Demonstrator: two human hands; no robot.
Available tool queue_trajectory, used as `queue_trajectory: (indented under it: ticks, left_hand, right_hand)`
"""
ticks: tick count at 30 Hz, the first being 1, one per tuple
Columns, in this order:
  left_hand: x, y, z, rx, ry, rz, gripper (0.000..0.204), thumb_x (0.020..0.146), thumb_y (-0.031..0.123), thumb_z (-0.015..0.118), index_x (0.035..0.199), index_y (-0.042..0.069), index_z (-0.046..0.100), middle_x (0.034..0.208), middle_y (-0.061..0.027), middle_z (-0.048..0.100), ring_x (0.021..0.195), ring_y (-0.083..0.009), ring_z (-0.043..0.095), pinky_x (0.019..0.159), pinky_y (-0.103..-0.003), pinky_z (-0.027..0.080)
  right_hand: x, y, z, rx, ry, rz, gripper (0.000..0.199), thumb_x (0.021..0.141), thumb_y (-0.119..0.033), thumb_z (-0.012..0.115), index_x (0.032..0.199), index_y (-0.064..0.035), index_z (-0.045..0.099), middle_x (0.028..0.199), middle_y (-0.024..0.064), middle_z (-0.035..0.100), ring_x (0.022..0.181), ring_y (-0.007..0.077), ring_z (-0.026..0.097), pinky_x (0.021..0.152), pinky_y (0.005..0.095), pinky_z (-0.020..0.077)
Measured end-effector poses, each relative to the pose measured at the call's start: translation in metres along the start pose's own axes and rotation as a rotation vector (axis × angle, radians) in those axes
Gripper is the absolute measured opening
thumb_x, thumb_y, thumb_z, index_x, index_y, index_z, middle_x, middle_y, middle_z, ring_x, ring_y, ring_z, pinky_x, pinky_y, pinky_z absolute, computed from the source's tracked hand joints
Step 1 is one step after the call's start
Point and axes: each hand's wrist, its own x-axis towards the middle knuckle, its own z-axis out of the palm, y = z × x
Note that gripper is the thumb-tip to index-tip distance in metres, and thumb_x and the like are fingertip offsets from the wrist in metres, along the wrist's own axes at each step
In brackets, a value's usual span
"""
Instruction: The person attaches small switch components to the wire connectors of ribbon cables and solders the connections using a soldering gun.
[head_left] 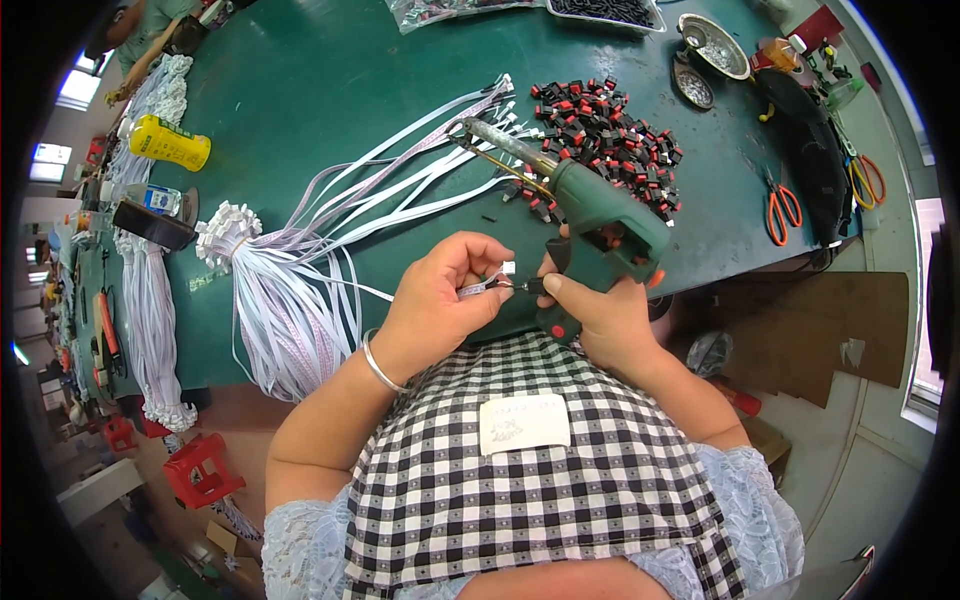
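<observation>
Starting at the left edge of the green desk point(330, 90), a yellow bottle point(170, 143) lies on its side, with a small dark box point(152, 224) just below it and coiled white cable bundles point(150, 320) running down the desk's rim. A red stool point(203, 470) stands on the floor below. Next, a large sheaf of white ribbon cables point(300, 260) fans across the desk, its connector ends point(228, 226) bunched at the left and its loose tails reaching toward the centre.

At centre, the left hand point(440, 300), wearing a silver bangle point(380, 365) at the wrist, is closed in a pinch on the end of one ribbon cable point(478, 288). The right hand point(600, 315) meets it, fingers narrowed on a small black part point(530, 285) at that cable's tip, just above the near desk edge. A green soldering gun point(590, 215) rests against the right hand, its metal barrel pointing up and left over the cables; whether the hand grips it cannot be told.

Behind the gun lies a heap of small black-and-red switches point(610, 135). Further right sit a metal bowl point(712, 45), orange-handled scissors point(783, 205) and a second pair of scissors point(866, 180) near the desk's far right rim.
</observation>
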Motion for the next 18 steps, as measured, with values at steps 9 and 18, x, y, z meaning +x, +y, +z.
queue_trajectory:
  ticks: [9, 18]
  left_hand:
    - [0.0035, -0.0027, 0.0018, -0.054, -0.025, 0.007, 0.031, 0.072, -0.001, 0.061, 0.101, 0.002, 0.051, 0.084, -0.002, 0.057, 0.065, -0.0022, 0.047, 0.06, -0.017, 0.04]
    - [0.0021, -0.0027, 0.004, 0.002, 0.039, 0.063, 0.031, 0.071, 0.0, 0.063, 0.1, 0.004, 0.053, 0.079, -0.0021, 0.058, 0.066, -0.0036, 0.051, 0.06, -0.017, 0.041]
  right_hand:
    - [0.0014, 0.0005, -0.0015, 0.018, 0.018, 0.03, 0.043, 0.073, -0.001, 0.061, 0.111, -0.0014, 0.04, 0.09, 0.0082, 0.054, 0.079, 0.0146, 0.054, 0.064, 0.0265, 0.0484]
    - [0.0027, 0.0022, -0.0023, 0.052, 0.023, 0.076, 0.044, 0.073, 0.0, 0.061, 0.112, -0.0012, 0.041, 0.092, 0.0093, 0.055, 0.079, 0.0149, 0.055, 0.064, 0.0262, 0.0481]
